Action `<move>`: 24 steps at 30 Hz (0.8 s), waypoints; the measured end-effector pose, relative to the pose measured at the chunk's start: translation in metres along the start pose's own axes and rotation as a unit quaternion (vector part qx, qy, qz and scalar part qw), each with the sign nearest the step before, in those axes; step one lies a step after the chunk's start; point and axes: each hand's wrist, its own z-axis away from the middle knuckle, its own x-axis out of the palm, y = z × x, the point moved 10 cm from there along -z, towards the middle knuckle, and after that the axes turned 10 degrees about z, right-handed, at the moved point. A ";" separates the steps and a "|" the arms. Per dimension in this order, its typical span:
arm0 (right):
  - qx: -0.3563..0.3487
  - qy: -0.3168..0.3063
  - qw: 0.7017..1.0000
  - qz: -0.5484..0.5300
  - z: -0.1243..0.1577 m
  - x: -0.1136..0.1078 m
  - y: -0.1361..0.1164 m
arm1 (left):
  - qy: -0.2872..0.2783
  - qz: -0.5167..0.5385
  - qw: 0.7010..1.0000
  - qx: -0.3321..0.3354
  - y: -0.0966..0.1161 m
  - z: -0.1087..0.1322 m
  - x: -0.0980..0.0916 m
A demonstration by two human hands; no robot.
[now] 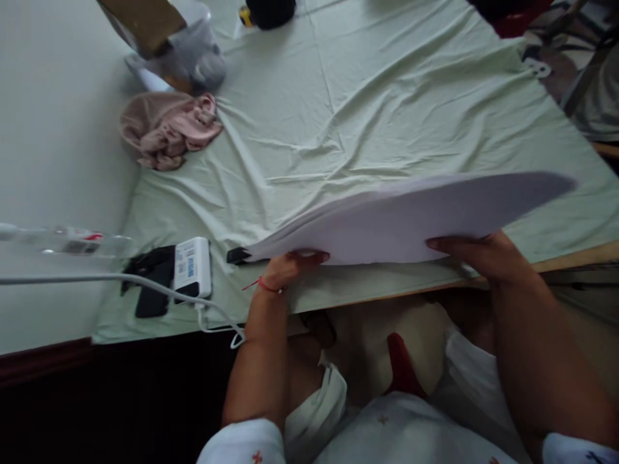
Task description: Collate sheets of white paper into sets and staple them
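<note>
A stack of white paper sheets (377,225) is lifted at a slant over the table's near edge, its sheets bowed and slightly fanned at the left. What looks like a black binder clip (238,256) grips the left end of the stack. My left hand (293,265) closes on the lower edge near that clip, thumb in front; a red string circles the wrist. Farther right, my right hand (491,256) pinches the same lower edge, with its thumb on the front face. The fingers behind the paper are mostly hidden.
Left of the clip lie a white box-shaped device (198,254) with a white cable (155,288) and a dark, flat object (155,299). A clear bottle (72,243) is by the wall. Pink cloth (171,132), a plastic bag (200,61) and cardboard (145,26) occupy the far left of the pale green tablecloth (300,103).
</note>
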 end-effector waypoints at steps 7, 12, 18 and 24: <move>-0.129 -0.184 0.974 0.003 0.006 0.024 -0.036 | -0.178 0.003 0.978 0.111 0.051 0.007 0.030; -0.007 -0.025 0.999 0.047 -0.004 -0.001 0.005 | -0.177 -0.083 0.978 0.069 0.043 0.004 0.036; 0.023 -0.008 0.996 0.090 -0.005 0.001 0.012 | -0.066 -0.123 0.989 0.051 0.024 -0.006 0.020; 0.043 -0.104 0.990 -0.086 -0.002 0.024 0.003 | -0.010 0.083 0.994 -0.067 0.003 0.001 0.021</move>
